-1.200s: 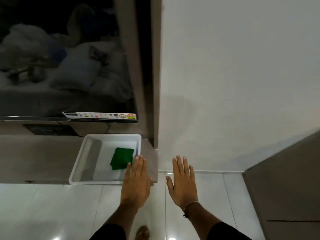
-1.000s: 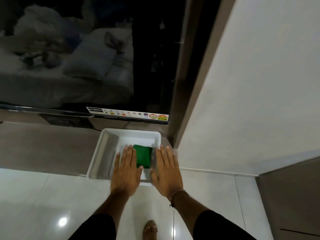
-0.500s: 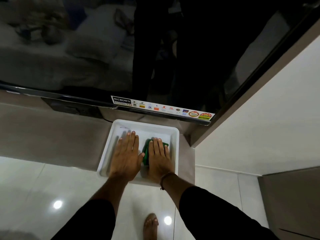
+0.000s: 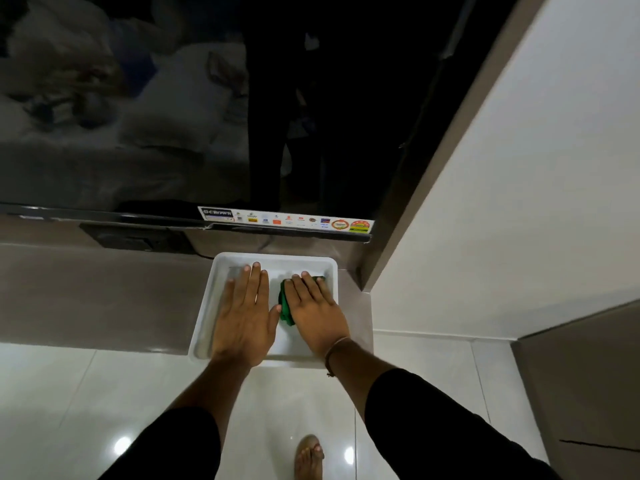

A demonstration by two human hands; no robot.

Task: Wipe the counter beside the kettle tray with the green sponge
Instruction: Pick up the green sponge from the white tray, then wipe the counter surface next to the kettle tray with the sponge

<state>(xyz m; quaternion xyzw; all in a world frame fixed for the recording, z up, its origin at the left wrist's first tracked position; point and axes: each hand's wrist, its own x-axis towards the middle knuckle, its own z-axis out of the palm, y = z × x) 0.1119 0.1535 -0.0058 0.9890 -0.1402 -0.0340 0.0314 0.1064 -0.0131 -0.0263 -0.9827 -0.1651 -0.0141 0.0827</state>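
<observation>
A white rectangular tray (image 4: 273,257) sits at the right end of a grey-brown counter (image 4: 97,296). Inside it lies the green sponge (image 4: 285,306), mostly covered by my right hand (image 4: 315,313), which presses down on it with the thumb against its bunched left edge. My left hand (image 4: 244,317) rests flat on the tray's bare bottom beside it, fingers extended and holding nothing. No kettle is in view.
A large dark TV screen (image 4: 173,116) with a sticker strip (image 4: 287,220) hangs just above the counter. A white wall (image 4: 519,168) rises on the right. Glossy white floor tiles (image 4: 69,393) and my bare foot (image 4: 308,457) are below.
Both hands came forward from above the floor into the tray. My right hand came down on the sponge, which has bunched up under it. The view swung to the left and closer.
</observation>
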